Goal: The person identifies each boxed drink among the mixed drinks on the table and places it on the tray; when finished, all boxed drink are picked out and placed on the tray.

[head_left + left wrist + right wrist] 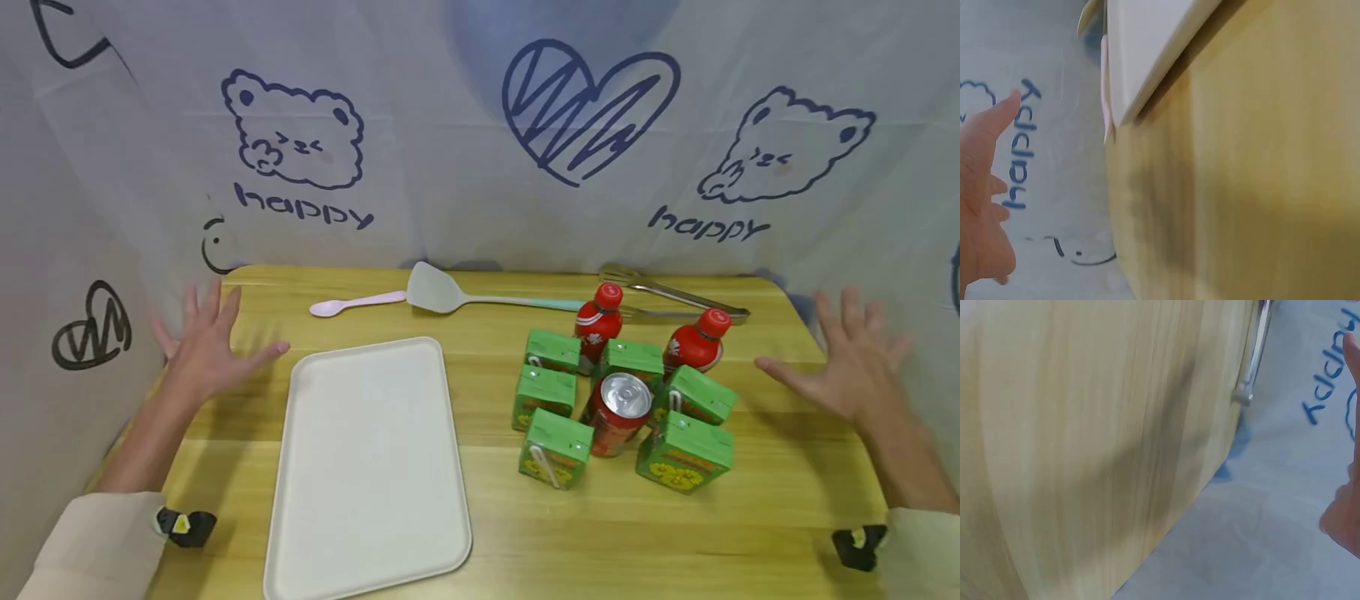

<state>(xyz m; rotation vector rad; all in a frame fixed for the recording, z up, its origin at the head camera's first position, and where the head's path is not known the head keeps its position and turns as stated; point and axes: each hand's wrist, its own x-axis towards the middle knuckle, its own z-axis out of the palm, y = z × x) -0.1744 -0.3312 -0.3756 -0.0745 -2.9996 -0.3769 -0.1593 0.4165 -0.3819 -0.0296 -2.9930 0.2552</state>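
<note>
My left hand (206, 346) hovers above the table's left edge, fingers spread and holding nothing. Nearest to it is a white rectangular tray (367, 467) lying flat. On the other side, my right hand (855, 367) is held up over the right edge, its fingers spread too. Between the hands, right of the tray, several green drink cartons (557, 450) stand around a red soda can (618, 412). Two red bottles (600, 321) with red caps stand behind them. In the left wrist view the hand (985, 194) shows at the left border; in the right wrist view the hand (1344, 506) is partly cut off.
Along the table's back edge lie a pink spoon (356, 303), a spatula (437, 289) with a pale blade and turquoise handle end, and metal tongs (682, 295). White cloth with drawings (450, 167) surrounds the wooden table (525, 542) at the back and sides.
</note>
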